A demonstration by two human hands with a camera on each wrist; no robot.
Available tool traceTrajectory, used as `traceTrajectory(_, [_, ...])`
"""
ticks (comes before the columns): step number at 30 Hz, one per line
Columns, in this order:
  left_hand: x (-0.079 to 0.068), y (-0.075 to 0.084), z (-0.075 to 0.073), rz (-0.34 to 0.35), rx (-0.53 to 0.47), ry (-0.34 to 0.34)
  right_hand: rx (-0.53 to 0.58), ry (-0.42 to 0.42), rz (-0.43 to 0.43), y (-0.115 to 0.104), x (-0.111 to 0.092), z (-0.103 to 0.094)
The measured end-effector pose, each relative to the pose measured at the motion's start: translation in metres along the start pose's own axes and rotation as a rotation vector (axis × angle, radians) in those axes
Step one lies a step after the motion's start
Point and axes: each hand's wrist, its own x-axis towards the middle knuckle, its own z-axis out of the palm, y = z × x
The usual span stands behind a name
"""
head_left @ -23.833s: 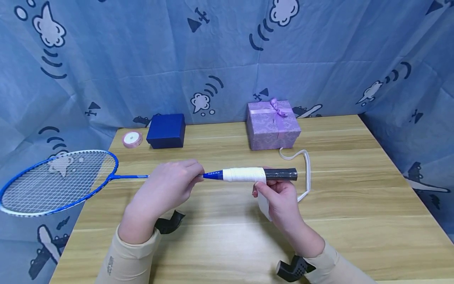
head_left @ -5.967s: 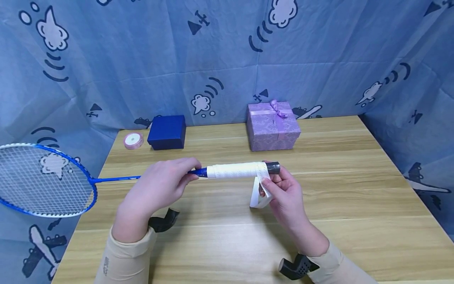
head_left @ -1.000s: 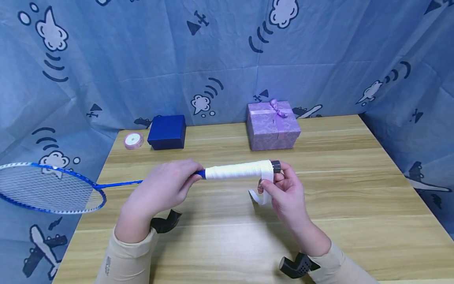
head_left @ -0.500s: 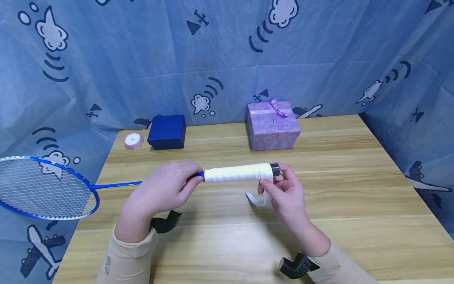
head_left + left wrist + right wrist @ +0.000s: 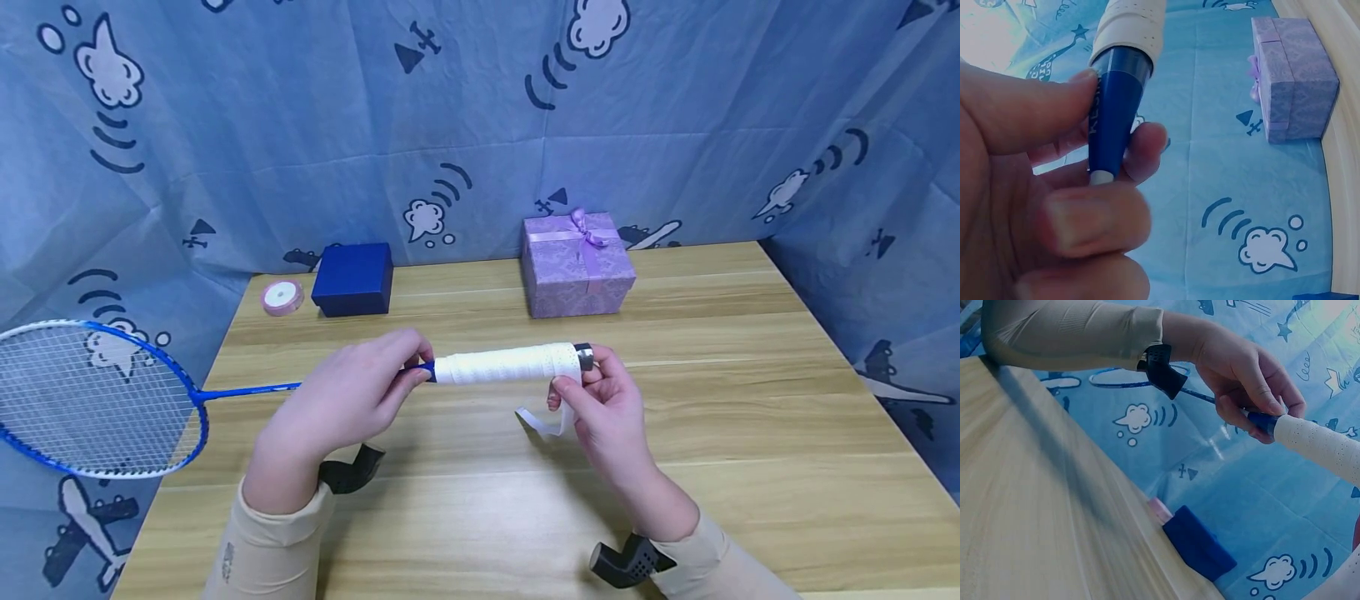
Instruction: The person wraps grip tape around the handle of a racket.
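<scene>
A blue-and-white badminton racket is held level above the table, its head to the left. My left hand grips it at the blue cone just before the handle, thumb along one side in the left wrist view. White perforated grip tape covers most of the handle in overlapping turns. A short black stretch of handle shows at the butt end. My right hand pinches the tape beneath that end, with fingers behind the handle. The loose tape tail curls down to the left from these fingers.
At the back of the wooden table stand a purple gift box with a bow and a dark blue box. A pink-edged ribbon spool lies left of the blue box. A patterned blue curtain hangs behind.
Over the earlier frames the tape wraps have spread towards the butt, covering more black handle, and the loose tail has shortened. In the last second the racket head has rolled to face the camera more.
</scene>
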Motion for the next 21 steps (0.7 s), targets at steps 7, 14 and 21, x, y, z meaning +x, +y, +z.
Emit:
traceTrajectory(7, [0.0002,0.0013,0.0008,-0.005,-0.015,0.009,0.014,0.006,-0.012,-0.0003,-0.0002,0.0008])
traceTrajectory(14, [0.0016,-0.0014,0.0039,0.075,0.01,0.057,0.004,0.007,-0.011,-0.0004,-0.0004,0.001])
traceTrajectory(21, [0.0009,-0.0013,0.0041,0.126,0.051,0.116,0.009,0.022,0.007,0.0003,0.0004,-0.0004])
